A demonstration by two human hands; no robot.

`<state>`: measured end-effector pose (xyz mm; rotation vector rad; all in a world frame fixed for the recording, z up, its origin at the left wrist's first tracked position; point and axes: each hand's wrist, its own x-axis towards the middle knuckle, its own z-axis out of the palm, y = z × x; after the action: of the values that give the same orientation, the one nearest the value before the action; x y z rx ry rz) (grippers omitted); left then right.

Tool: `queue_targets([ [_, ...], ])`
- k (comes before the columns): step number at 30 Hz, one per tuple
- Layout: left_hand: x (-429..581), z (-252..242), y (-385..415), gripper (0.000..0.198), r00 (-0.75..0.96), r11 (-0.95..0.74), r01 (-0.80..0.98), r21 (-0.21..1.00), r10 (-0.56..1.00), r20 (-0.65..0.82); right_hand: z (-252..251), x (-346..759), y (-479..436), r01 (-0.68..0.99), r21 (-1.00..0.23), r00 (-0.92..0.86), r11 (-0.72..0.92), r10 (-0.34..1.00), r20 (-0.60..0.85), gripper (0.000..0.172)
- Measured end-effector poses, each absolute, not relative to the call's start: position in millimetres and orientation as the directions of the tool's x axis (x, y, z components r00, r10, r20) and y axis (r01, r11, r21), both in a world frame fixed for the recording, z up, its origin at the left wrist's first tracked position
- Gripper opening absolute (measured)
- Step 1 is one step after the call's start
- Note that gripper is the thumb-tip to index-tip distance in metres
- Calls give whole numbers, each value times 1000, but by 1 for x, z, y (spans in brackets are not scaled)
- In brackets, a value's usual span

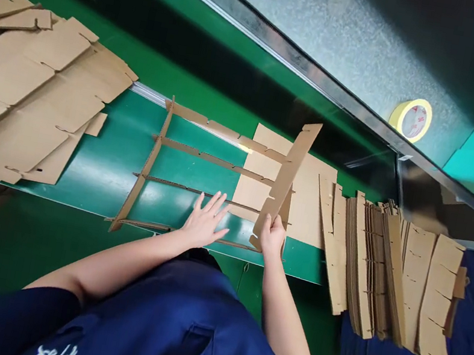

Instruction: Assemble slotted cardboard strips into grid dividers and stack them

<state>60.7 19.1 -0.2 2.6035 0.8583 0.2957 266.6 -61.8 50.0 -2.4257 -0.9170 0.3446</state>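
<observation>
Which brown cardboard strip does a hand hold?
The slotted brown cardboard strip slanting over the brown cardboard grid; the right hand grips only this one.

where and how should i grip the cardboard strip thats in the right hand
Probably by its long right edge, toward the near end, coming from the right, much as the right hand holds it. The visible notches in the cardboard strip open along its left edge, so this grip leaves them uncovered, and its thin, flat shape should suit a pinch.
</observation>
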Motion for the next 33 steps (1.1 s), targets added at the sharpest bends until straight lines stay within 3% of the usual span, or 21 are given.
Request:
queue_targets([
  [8, 77, -15, 2, 75, 798, -714, 552, 431, 602, -26, 41, 280, -95, 608, -508, 645, -610, 752, -132, 35],
  [16, 79, -15, 4, 72, 788, -714, 575, 399, 614, -37, 31, 271, -95, 592, -461, 692, -661, 710, -129, 32],
  [25, 79, -13, 3, 72, 790, -724, 577, 378, 612, -36, 0, 261, -94, 689, -353, 665, -634, 746, -41, 35],
  [33, 79, -10, 4, 74, 792, -726, 582, 368, 608, -53, -3, 257, -89, 728, -208, 658, -653, 751, -54, 34],
])
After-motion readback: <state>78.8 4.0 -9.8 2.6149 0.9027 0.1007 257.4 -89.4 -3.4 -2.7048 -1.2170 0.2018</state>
